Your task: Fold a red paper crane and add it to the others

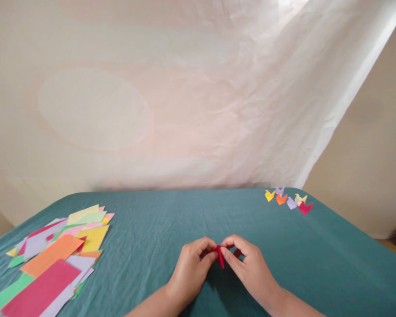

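Note:
Between my two hands is a small piece of folded red paper [221, 257], held just above the table at the front middle. My left hand [195, 263] pinches it from the left with thumb and forefinger. From the other side my right hand [245, 263] grips it, thumb and forefinger closed on its edge. One narrow red flap points down toward me between the thumbs. The rest of the folded piece is partly hidden behind the fingertips.
Loose sheets of coloured paper [54, 251] lie in an overlapping heap on the left. Several small folded paper birds [281, 200] stand at the far right of the table [145, 237], which has a green cloth. A pale sheet [191, 110] hangs behind it.

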Demonstrator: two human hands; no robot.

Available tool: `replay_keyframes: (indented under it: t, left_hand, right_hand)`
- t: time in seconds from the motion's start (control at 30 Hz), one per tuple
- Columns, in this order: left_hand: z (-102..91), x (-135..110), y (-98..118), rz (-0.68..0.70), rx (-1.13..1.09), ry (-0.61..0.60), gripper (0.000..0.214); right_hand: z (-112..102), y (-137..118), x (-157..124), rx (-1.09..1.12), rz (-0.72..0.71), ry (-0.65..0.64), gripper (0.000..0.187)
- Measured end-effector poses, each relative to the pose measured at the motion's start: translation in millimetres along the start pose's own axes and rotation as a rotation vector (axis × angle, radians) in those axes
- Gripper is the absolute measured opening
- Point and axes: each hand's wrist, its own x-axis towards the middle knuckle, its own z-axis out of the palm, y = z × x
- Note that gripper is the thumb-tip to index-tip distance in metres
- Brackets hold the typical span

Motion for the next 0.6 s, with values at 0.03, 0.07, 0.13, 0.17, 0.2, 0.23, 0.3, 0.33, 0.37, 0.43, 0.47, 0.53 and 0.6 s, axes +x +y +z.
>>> replay_keyframes:
  t: [0.03,0.07,0.13,0.17,0.2,0.23,0.3,0.33,0.37,0.43,0.47,0.53,0.6]
  left_hand:
    - [-0.2,-0.4,1.4,0.013,0.023,0.003,0.018]
    - [-0.5,-0.6,2.2,0.019,0.029,0.003,0.018]
    - [-0.9,-0.4,3.0,0.017,0.024,0.002,0.019]
    - [-1.1,-0.1,3.1,0.015,0.022,0.003,0.019]
    - [-1.3,0.1,3.0,0.015,0.023,0.006,0.019]
    - [-1.4,0.4,3.0,0.016,0.027,0.007,0.019]
    - [-1.7,0.7,2.7,0.026,0.046,0.008,0.019]
    - [-1.6,0.8,2.4,0.031,0.052,0.007,0.019]
    - [-1.5,0.8,2.2,0.037,0.056,0.005,0.019]
    - [-0.9,0.7,1.9,0.043,0.056,0.000,0.019]
    - [-0.5,0.6,1.9,0.044,0.052,-0.001,0.019]
    - [0.1,0.5,2.1,0.036,0.038,0.002,0.019]
    - [0.2,0.5,2.0,0.025,0.025,0.012,0.019]
  right_hand:
    - [-0.5,-0.5,0.2,-0.009,-0.006,-0.001,0.016]
    - [-1.0,-1.1,0.2,-0.013,-0.012,-0.009,0.016]
    - [-1.5,-2.2,0.1,-0.012,-0.026,-0.031,0.018]
    - [-1.5,-2.4,-0.1,-0.009,-0.032,-0.042,0.019]
    - [-1.3,-2.3,-0.4,-0.005,-0.036,-0.053,0.020]
    - [-0.8,-1.9,-0.6,0.001,-0.037,-0.061,0.020]
    - [0.5,-0.2,-1.0,0.013,-0.029,-0.073,0.022]
    - [1.3,0.8,-1.1,0.018,-0.024,-0.078,0.023]
    - [2.0,1.8,-1.2,0.020,-0.020,-0.081,0.025]
    - [3.1,3.3,-1.3,0.017,-0.019,-0.084,0.027]
    - [3.4,3.7,-1.3,0.016,-0.020,-0.087,0.028]
    - [3.6,4.2,-1.1,0.017,-0.019,-0.087,0.028]
    - [3.4,4.5,-0.4,0.025,-0.004,-0.082,0.025]
